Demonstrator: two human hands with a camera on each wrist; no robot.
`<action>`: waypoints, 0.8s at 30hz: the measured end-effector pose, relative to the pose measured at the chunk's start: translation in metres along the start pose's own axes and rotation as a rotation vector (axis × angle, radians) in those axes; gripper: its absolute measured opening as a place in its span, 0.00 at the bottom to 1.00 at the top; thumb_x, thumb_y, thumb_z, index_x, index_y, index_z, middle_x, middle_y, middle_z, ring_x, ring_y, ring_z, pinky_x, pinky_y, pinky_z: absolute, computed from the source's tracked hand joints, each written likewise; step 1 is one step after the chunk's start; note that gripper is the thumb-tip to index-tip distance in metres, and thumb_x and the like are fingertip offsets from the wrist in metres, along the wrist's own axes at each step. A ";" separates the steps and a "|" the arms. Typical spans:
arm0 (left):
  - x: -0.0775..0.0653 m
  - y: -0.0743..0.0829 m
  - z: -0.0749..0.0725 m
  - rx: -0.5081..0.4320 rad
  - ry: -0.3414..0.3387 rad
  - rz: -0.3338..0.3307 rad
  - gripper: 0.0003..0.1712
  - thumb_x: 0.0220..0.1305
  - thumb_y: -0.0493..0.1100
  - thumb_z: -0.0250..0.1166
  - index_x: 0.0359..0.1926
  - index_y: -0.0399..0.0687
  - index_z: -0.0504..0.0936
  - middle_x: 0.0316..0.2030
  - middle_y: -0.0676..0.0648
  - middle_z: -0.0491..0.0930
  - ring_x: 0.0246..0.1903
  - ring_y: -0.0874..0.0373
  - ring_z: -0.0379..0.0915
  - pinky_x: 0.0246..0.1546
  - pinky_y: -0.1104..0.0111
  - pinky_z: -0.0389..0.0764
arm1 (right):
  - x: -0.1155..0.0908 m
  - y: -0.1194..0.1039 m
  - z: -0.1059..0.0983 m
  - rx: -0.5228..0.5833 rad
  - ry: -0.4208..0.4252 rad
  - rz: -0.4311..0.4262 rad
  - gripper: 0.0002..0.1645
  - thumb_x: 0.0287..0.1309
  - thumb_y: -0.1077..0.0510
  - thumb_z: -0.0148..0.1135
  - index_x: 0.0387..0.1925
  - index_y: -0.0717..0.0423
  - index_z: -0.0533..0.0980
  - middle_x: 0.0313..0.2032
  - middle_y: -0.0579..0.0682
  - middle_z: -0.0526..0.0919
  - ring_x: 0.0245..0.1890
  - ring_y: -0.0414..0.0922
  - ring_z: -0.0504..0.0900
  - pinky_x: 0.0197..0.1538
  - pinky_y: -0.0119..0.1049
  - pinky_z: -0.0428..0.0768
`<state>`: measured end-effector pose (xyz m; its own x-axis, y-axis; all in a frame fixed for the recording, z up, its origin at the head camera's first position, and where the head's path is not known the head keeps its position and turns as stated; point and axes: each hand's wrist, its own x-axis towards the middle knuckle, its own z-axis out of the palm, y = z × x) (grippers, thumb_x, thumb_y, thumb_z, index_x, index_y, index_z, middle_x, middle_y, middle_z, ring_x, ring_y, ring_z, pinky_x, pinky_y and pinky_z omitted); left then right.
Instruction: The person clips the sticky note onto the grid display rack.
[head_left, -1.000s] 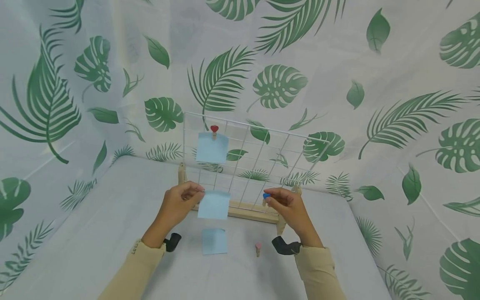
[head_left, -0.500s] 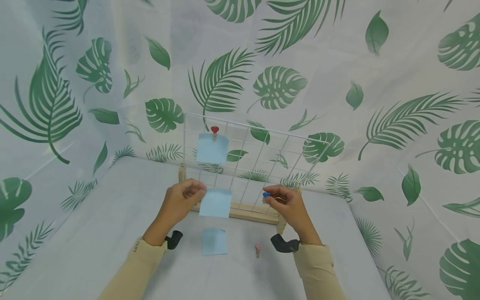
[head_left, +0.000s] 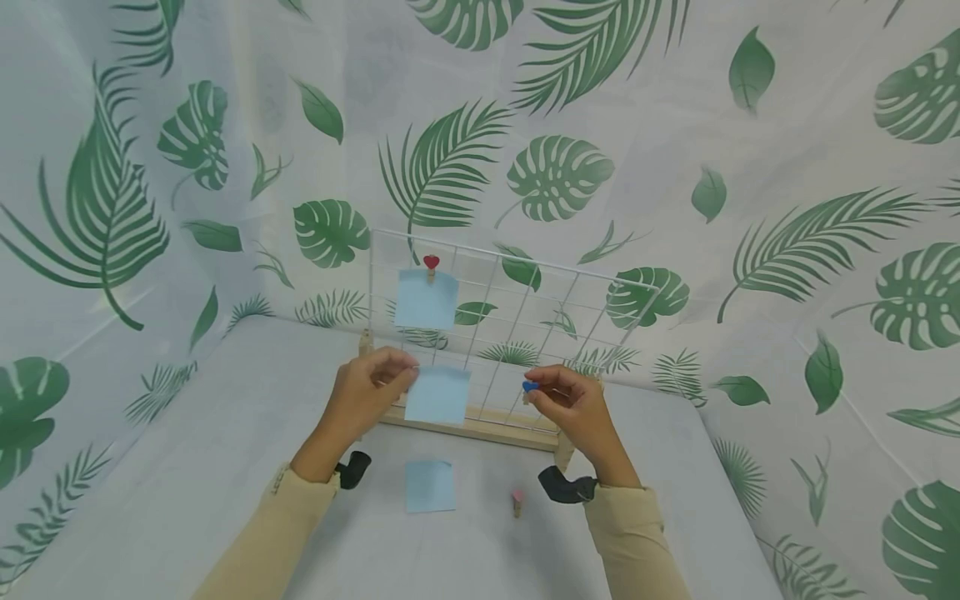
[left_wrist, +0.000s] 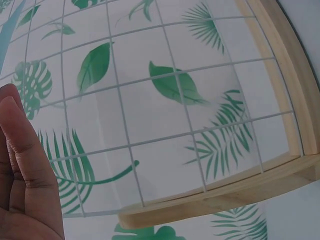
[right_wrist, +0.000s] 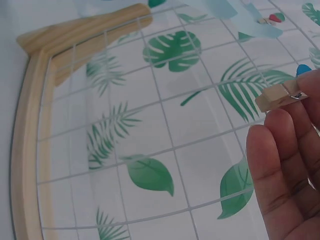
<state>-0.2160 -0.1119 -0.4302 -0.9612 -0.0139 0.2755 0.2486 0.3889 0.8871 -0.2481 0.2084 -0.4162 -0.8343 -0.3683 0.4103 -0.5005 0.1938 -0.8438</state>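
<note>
My left hand (head_left: pixel 367 390) pinches a blue sticky note (head_left: pixel 438 395) by its upper left corner, holding it in front of the lower part of a white wire grid (head_left: pixel 517 333). In my right hand (head_left: pixel 573 404), thumb and fingers pinch a small wooden clothespin (right_wrist: pixel 275 97) topped with a blue heart (head_left: pixel 530 387). Higher on the grid, a red-heart clothespin (head_left: pixel 431 265) clips another blue note (head_left: pixel 427 300). In the left wrist view, the left fingers (left_wrist: pixel 27 145) show at the edge, with only a sliver of note visible.
A wooden base (head_left: pixel 495 429) with end feet supports the grid. On the white tabletop (head_left: pixel 360 550) lie a further blue note or pad (head_left: pixel 430 486) and a pink-topped clothespin (head_left: pixel 517 502). A leaf-patterned curtain (head_left: pixel 645 125) surrounds the table.
My left hand has raised the held note and moved it slightly right, closer to the clipped one. The right hand, with its clothespin, has shifted only slightly left and up.
</note>
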 end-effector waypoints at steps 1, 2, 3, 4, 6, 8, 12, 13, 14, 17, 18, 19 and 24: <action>0.001 0.001 0.000 -0.003 0.001 0.003 0.07 0.77 0.41 0.69 0.50 0.45 0.89 0.41 0.48 0.91 0.39 0.53 0.85 0.42 0.62 0.85 | 0.000 0.000 0.000 -0.001 -0.001 -0.007 0.12 0.66 0.76 0.65 0.50 0.77 0.81 0.42 0.39 0.87 0.42 0.34 0.86 0.51 0.26 0.86; 0.001 0.002 0.000 -0.007 0.001 0.006 0.07 0.77 0.41 0.69 0.49 0.45 0.89 0.41 0.47 0.91 0.39 0.51 0.86 0.41 0.62 0.86 | 0.001 -0.001 -0.001 -0.003 -0.001 -0.013 0.12 0.66 0.76 0.65 0.49 0.77 0.81 0.42 0.39 0.87 0.42 0.34 0.86 0.51 0.26 0.86; 0.002 0.003 0.000 -0.011 0.001 0.009 0.07 0.76 0.41 0.69 0.49 0.45 0.89 0.41 0.47 0.91 0.39 0.50 0.86 0.40 0.63 0.86 | 0.001 -0.001 -0.001 -0.004 -0.001 -0.016 0.11 0.66 0.76 0.66 0.49 0.77 0.82 0.42 0.38 0.87 0.42 0.34 0.86 0.51 0.26 0.86; 0.003 0.004 0.000 -0.012 0.001 0.015 0.07 0.76 0.40 0.69 0.49 0.44 0.89 0.41 0.47 0.91 0.38 0.50 0.86 0.39 0.64 0.86 | 0.002 -0.002 -0.001 -0.005 -0.001 -0.020 0.11 0.66 0.76 0.66 0.49 0.77 0.82 0.42 0.38 0.87 0.42 0.34 0.86 0.51 0.26 0.86; 0.004 0.007 0.000 -0.016 0.003 0.027 0.07 0.76 0.40 0.69 0.49 0.43 0.89 0.41 0.46 0.91 0.38 0.48 0.87 0.38 0.65 0.86 | 0.003 -0.002 -0.002 -0.005 0.001 -0.024 0.11 0.66 0.76 0.65 0.49 0.76 0.82 0.42 0.38 0.87 0.42 0.34 0.86 0.51 0.26 0.86; 0.006 0.009 0.000 -0.023 0.006 0.043 0.07 0.76 0.39 0.69 0.50 0.43 0.89 0.41 0.46 0.91 0.38 0.47 0.87 0.38 0.66 0.87 | 0.004 -0.003 -0.003 -0.003 0.000 -0.026 0.11 0.66 0.76 0.65 0.49 0.76 0.82 0.42 0.37 0.86 0.42 0.34 0.86 0.51 0.26 0.86; 0.010 0.014 0.000 -0.036 0.013 0.066 0.08 0.76 0.39 0.69 0.50 0.42 0.89 0.42 0.45 0.91 0.38 0.49 0.87 0.39 0.67 0.88 | 0.005 -0.006 -0.003 -0.003 -0.009 -0.033 0.12 0.67 0.76 0.65 0.50 0.76 0.81 0.43 0.37 0.86 0.42 0.35 0.86 0.52 0.26 0.86; 0.011 0.015 0.000 -0.037 0.015 0.070 0.08 0.76 0.39 0.69 0.51 0.42 0.89 0.42 0.45 0.91 0.38 0.49 0.87 0.39 0.67 0.88 | 0.005 -0.007 -0.003 -0.004 -0.013 -0.033 0.12 0.67 0.76 0.64 0.51 0.76 0.81 0.43 0.37 0.86 0.42 0.35 0.86 0.52 0.26 0.86; 0.011 0.016 0.000 -0.038 0.016 0.068 0.08 0.76 0.39 0.69 0.51 0.42 0.89 0.42 0.45 0.91 0.38 0.50 0.87 0.39 0.67 0.89 | 0.006 -0.008 -0.003 -0.005 -0.016 -0.033 0.12 0.67 0.75 0.64 0.51 0.76 0.81 0.43 0.37 0.86 0.42 0.35 0.86 0.52 0.26 0.86; 0.013 0.020 0.000 -0.037 0.019 0.063 0.08 0.77 0.39 0.69 0.51 0.42 0.88 0.43 0.45 0.91 0.38 0.52 0.86 0.40 0.68 0.89 | 0.005 -0.010 -0.003 -0.015 -0.027 -0.040 0.12 0.68 0.75 0.64 0.51 0.76 0.81 0.44 0.42 0.87 0.42 0.35 0.86 0.52 0.26 0.86; 0.013 0.022 0.000 -0.038 0.022 0.063 0.08 0.77 0.40 0.69 0.51 0.42 0.88 0.42 0.45 0.91 0.38 0.52 0.86 0.40 0.68 0.88 | 0.005 -0.010 -0.003 -0.019 -0.030 -0.045 0.12 0.68 0.75 0.63 0.51 0.76 0.81 0.44 0.45 0.88 0.42 0.35 0.86 0.51 0.26 0.86; 0.013 0.023 0.000 -0.039 0.025 0.066 0.08 0.77 0.39 0.69 0.51 0.42 0.88 0.42 0.45 0.91 0.38 0.52 0.86 0.39 0.68 0.89 | 0.006 -0.011 -0.003 -0.022 -0.032 -0.053 0.12 0.68 0.75 0.63 0.51 0.76 0.82 0.43 0.46 0.88 0.42 0.35 0.86 0.51 0.26 0.86; 0.016 0.027 0.000 -0.042 0.033 0.105 0.06 0.76 0.38 0.69 0.49 0.41 0.88 0.41 0.44 0.91 0.35 0.53 0.87 0.38 0.69 0.89 | 0.007 -0.012 -0.004 -0.034 -0.032 -0.089 0.12 0.68 0.76 0.62 0.50 0.76 0.82 0.42 0.46 0.88 0.41 0.35 0.86 0.49 0.26 0.86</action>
<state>-0.2247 -0.1016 -0.4022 -0.9252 -0.0060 0.3795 0.3534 0.3508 0.8672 -0.2489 0.2069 -0.4016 -0.7789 -0.4138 0.4712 -0.5801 0.1899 -0.7921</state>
